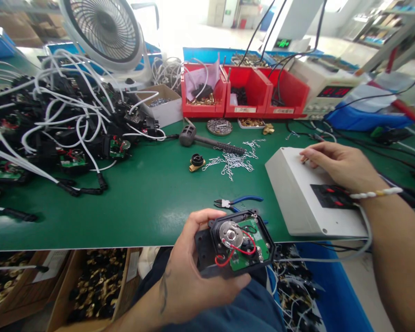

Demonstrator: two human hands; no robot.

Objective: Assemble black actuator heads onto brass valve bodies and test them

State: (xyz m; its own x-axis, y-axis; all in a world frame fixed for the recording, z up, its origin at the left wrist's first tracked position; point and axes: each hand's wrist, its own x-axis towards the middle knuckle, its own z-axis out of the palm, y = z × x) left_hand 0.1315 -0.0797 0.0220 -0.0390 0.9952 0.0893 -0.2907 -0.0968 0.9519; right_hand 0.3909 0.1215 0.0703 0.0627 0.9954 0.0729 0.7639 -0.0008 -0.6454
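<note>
My left hand (200, 272) is wrapped round an open black plastic housing (202, 249), near the table's front edge. Inside it show a round silver motor (231, 234), red wires and a green circuit board (263, 237). On a white control box (287, 184) at the right rests my right hand (335, 163), thumb and fingertips closed at a small metal switch (303, 160), mostly hidden by them. Just behind the housing lie blue-handled cutting pliers (240, 201). A brass fitting with a black top (197, 161) and a pile of wire clips (237, 161) are farther back.
A heap of black units with white cables (72, 115) crowds the left, below a fan (103, 32). Red parts bins (247, 97) and a power supply (327, 87) line the back. A black hammer (207, 140) lies mid-table. Below the edge stand cardboard boxes (64, 295) and a blue crate (342, 286).
</note>
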